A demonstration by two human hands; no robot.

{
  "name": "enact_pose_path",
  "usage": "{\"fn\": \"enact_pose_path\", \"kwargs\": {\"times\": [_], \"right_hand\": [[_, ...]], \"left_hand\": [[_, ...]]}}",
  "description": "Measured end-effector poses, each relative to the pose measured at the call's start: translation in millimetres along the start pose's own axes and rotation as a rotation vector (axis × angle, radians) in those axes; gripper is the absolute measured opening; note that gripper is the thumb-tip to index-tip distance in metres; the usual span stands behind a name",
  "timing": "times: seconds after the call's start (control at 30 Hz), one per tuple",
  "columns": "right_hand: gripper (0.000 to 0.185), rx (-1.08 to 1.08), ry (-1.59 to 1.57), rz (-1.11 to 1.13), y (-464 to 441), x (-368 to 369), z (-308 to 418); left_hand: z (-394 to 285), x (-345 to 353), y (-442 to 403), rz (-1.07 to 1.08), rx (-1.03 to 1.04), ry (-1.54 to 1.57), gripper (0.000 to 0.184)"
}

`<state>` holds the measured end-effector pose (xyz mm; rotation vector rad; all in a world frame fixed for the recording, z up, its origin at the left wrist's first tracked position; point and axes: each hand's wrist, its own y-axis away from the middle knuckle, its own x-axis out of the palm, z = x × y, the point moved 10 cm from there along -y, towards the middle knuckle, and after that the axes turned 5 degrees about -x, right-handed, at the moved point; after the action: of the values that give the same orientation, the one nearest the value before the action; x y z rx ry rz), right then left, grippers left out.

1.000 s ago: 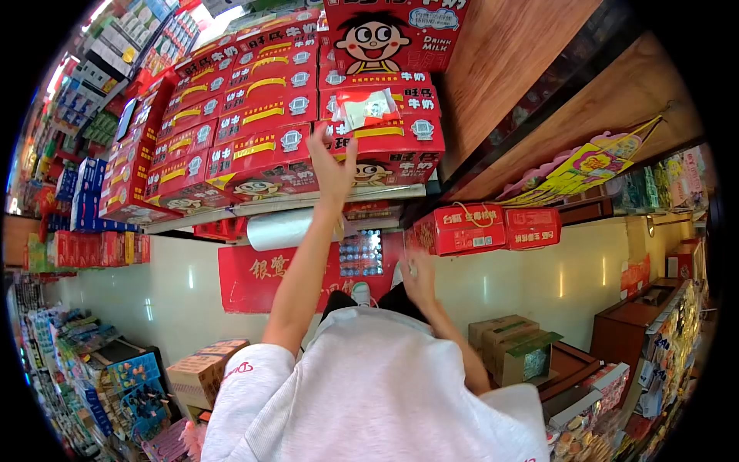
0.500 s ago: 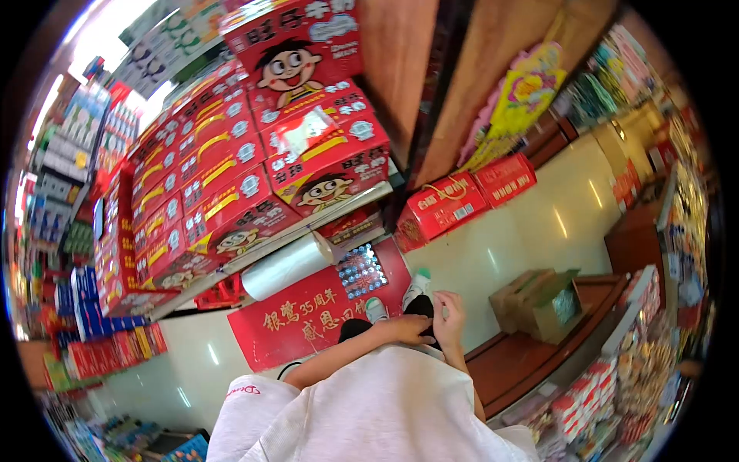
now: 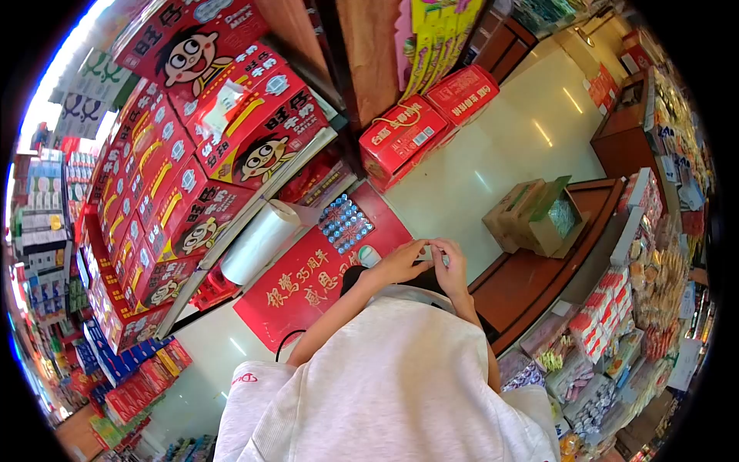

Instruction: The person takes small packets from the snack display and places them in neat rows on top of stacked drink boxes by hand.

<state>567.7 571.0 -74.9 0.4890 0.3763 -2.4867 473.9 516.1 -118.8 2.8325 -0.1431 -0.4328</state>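
Note:
Both my hands meet in front of my body, above the lap of my dark trousers (image 3: 419, 276). My left hand (image 3: 402, 262) has its fingers bent, with the tips against the fingers of my right hand (image 3: 449, 267). The right hand is closed in a pinch. A small pale spot shows between its fingers, too small to name. Below the hands a white shoe (image 3: 369, 256) stands on a red floor mat (image 3: 296, 300) with gold lettering.
Stacked red milk cartons (image 3: 185, 200) fill the shelf on the left. A plastic film roll (image 3: 258, 242) lies below it. Red gift boxes (image 3: 408, 135) stand ahead on the floor. To the right, an open cardboard box (image 3: 523, 215) sits by a brown wooden step (image 3: 539, 262) and packed goods (image 3: 600, 316).
My left hand has risen and come together with my right hand at the fingertips. The view has shifted, so the cartons and red boxes sit farther left.

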Motion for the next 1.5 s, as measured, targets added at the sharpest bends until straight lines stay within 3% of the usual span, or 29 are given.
{"fn": "enact_pose_path", "kwargs": {"times": [0.3, 0.53, 0.63, 0.67, 0.87, 0.97, 1.17, 1.4, 1.5], "right_hand": [[0.024, 0.324, -0.305, -0.149, 34.8, -78.6, -68.2], [0.024, 0.267, -0.263, -0.110, 65.7, -157.2, -110.6], [0.019, 0.357, -0.325, -0.110, 80.4, -186.4, -138.5], [0.019, 0.363, -0.313, -0.126, 84.5, -199.4, -143.4], [0.022, 0.425, -0.259, -0.242, 114.8, -281.3, -176.3], [0.021, 0.425, -0.225, -0.349, 135.0, -339.7, -197.1], [0.020, 0.524, -0.242, -0.501, 182.8, -386.8, -231.3], [0.020, 0.491, -0.101, -1.046, 248.0, -469.8, -209.2], [0.018, 0.491, 0.319, -1.331, 290.8, -511.3, -170.7]], "left_hand": [[-48.8, 57.1, -59.4, 0.165, 0.106, -0.183, 0.044], [-112.6, 136.0, -105.9, 0.354, 0.150, -0.246, 0.040], [-139.2, 173.1, -122.4, 0.484, 0.119, -0.255, 0.046], [-149.6, 178.9, -125.1, 0.483, 0.025, -0.294, 0.048], [-168.4, 260.9, -171.7, 0.543, 0.052, -0.338, 0.050], [-193.0, 314.0, -198.0, 0.557, 0.165, -0.260, 0.044], [-187.9, 365.2, -213.8, 0.652, 0.096, -0.242, 0.046], [-185.0, 420.0, -236.2, 0.821, 0.120, -0.359, 0.040], [-207.1, 462.2, -245.8, 0.903, 0.155, -0.308, 0.039]]}}
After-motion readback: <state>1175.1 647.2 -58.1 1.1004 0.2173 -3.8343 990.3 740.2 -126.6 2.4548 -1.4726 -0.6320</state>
